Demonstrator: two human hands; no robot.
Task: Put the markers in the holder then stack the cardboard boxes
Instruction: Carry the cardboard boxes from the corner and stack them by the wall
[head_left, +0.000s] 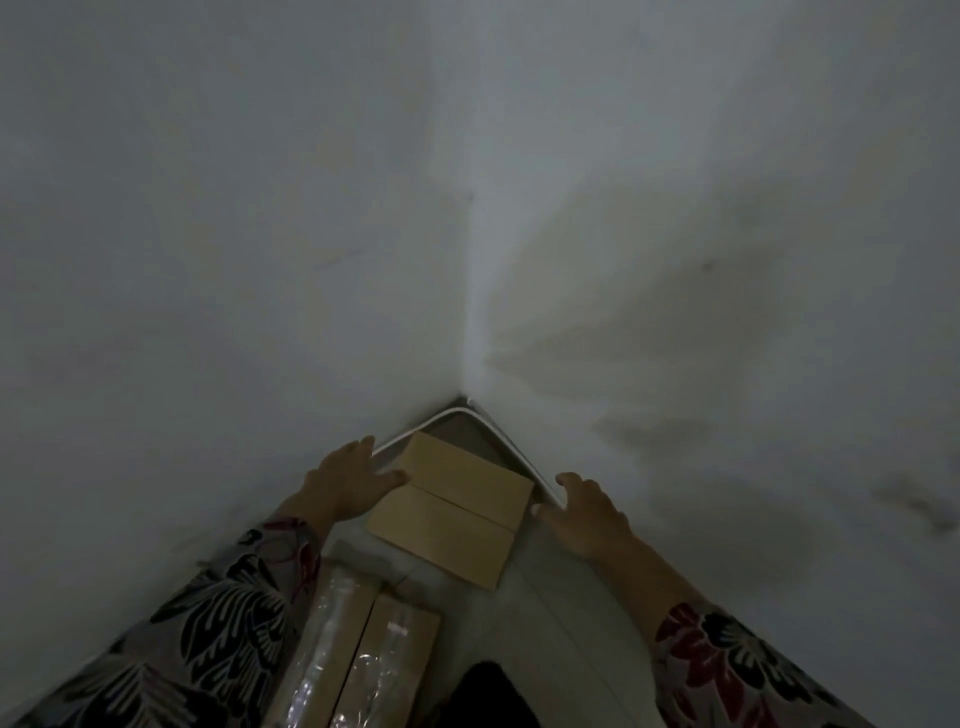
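- Head view: the scene is dim; two pale walls (260, 208) meet in a corner above a table (566, 587) with a white rounded edge.
- A plain cardboard box (457, 506) lies flat near the table's far corner, a seam running across its top.
- The left hand (345, 480) is spread open, palm down, its thumb touching the box's left edge and its fingertips at the table rim.
- The right hand (589, 512) is open too, fingers loosely curled, resting at the table's right rim just beside the box; it grips nothing.
- A second box (358, 654), wrapped in shiny clear film, lies nearer the person, apart from the plain one and not stacked on it.
- Both floral sleeves (223, 623) frame the lower corners.
- A dark shape (488, 696) sits at the bottom edge; what it is cannot be told.
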